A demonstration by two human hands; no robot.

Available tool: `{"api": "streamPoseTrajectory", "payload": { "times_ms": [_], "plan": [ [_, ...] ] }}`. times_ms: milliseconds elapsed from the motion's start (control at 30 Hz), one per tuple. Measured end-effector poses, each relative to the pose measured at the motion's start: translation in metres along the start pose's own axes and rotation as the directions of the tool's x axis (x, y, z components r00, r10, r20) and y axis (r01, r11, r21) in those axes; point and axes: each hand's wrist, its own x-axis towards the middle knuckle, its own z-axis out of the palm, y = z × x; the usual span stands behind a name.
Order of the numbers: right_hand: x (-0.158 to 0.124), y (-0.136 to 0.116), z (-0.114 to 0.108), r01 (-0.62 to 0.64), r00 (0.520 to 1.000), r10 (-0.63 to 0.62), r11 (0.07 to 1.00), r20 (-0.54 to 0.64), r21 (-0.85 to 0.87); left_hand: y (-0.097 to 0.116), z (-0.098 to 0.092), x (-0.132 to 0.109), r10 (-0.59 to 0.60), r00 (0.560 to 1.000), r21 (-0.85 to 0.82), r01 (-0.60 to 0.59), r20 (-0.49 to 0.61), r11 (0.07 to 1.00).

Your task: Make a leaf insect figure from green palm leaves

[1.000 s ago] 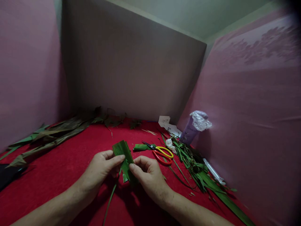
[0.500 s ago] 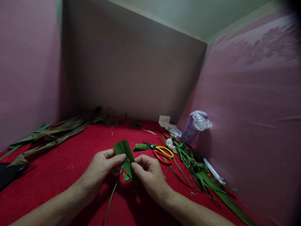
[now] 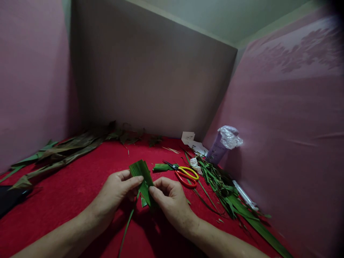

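Observation:
A folded green leaf [image 3: 141, 172] is held up between both hands over the red cloth, with a thin strip hanging from its lower left. My left hand [image 3: 118, 188] pinches its left side, thumb across the front face. On the right edge, my right hand [image 3: 170, 200] grips the leaf between thumb and fingers. The fingers behind the leaf are partly hidden. Beyond my right hand lie scissors [image 3: 185, 174] with one yellow and one red handle, their black blades resting over a short piece of green leaf [image 3: 162, 167].
Cut leaf strips [image 3: 219, 184] are heaped at the right beside a clear tube [image 3: 244, 195]. A purple container [image 3: 216, 150] with crumpled plastic stands behind them, near white papers [image 3: 197, 147]. Long dry leaves [image 3: 64, 154] lie at the left, near a dark flat object [image 3: 13, 199].
The small gap in the leaf between my thumbs has narrowed slightly. Both hands keep their grip and barely move.

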Motion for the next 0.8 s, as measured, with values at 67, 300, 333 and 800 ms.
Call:
{"api": "streamPoseTrajectory", "payload": {
  "times_ms": [67, 300, 333, 800],
  "plan": [
    [-0.0003, -0.0006, -0.0002, 0.001, 1.000, -0.001, 1.000, 0.000, -0.008, -0.0002, -0.0002, 0.0002, -0.002, 1.000, 0.005, 0.002, 0.002, 1.000],
    [-0.0001, -0.0017, -0.0002, 0.011, 1.000, -0.012, 0.999, -0.015, -0.035, -0.0032, -0.0023, 0.0042, 0.008, 0.999, 0.008, -0.009, 0.035, 1.000],
    [0.0000, -0.0015, -0.0002, 0.012, 1.000, -0.013, 0.999, -0.016, -0.038, -0.0035, -0.0026, 0.0044, 0.007, 0.999, 0.006, -0.007, 0.037, 1.000],
    [0.0000, -0.0006, -0.0009, 0.015, 1.000, -0.015, 0.999, -0.013, -0.034, -0.0006, -0.0010, 0.0028, -0.015, 0.999, -0.010, 0.015, 0.030, 1.000]
  ]
}}
